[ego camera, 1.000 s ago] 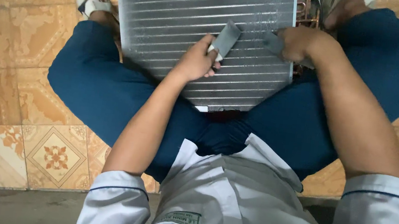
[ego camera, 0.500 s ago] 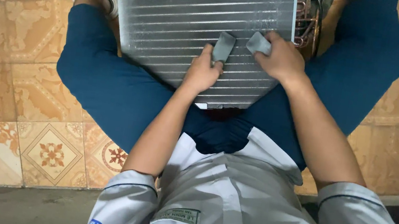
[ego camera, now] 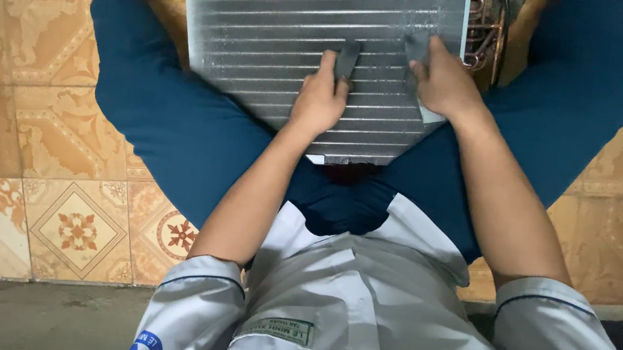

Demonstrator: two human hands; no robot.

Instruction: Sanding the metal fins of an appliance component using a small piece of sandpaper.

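Clearly the finned coil (ego camera: 298, 29) rests across the lap, and the left hand (ego camera: 319, 102) is closed on a small grey comb (ego camera: 347, 59) pressed to the fins. Beside it, the right hand (ego camera: 444, 84) grips a second grey tool (ego camera: 416, 48) the same way — fin-combing, I'd judge, calling for steady strokes along the rows.

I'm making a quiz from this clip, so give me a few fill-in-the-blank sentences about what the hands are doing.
1. Each hand presses a small grey ____ against the fins.
2. The finned metal coil rests across the person's ____.
3. The copper tubes sit nearest the ____ hand.

Missing words: tool; legs; right.
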